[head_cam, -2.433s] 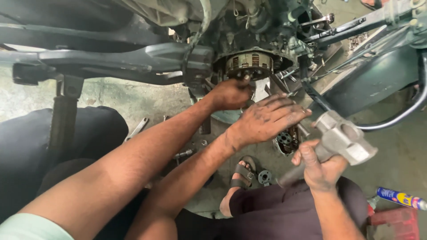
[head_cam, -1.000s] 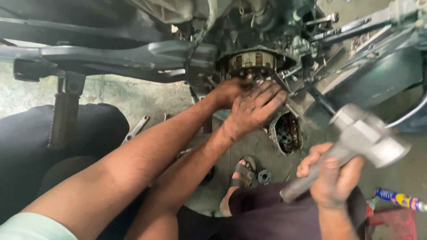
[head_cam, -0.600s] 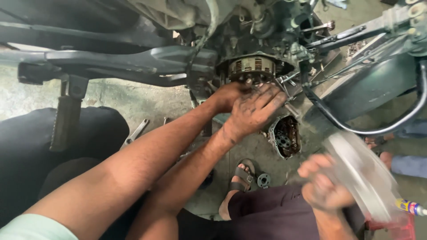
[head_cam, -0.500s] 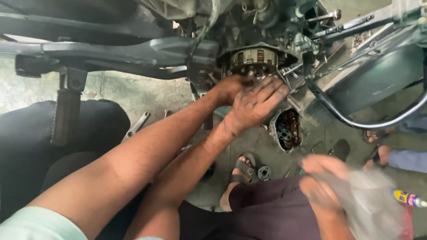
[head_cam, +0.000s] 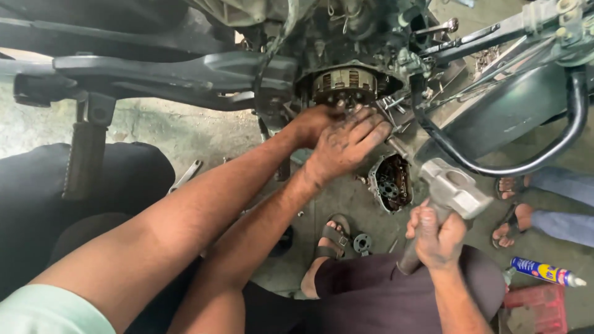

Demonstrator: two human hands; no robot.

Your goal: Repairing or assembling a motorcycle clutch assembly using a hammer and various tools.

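Dull grey metal hammer head (head_cam: 455, 187), greasy metal clutch (head_cam: 343, 83)

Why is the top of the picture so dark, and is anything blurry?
Head view: the engine sits in shadow under the motorcycle; the concrete floor is brighter; both greasy hands, left hand and right hand, look sharp; a co-worker's hammer shows no blur.

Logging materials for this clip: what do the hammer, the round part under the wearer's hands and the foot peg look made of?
Hammer: pale grey, dull metal head; handle hidden in a co-worker's hand. Clutch assembly: greasy, brass-toned metal, ribbed around the rim, beneath the left hand and right hand. Foot peg: probably black rubber, matt and ridged.
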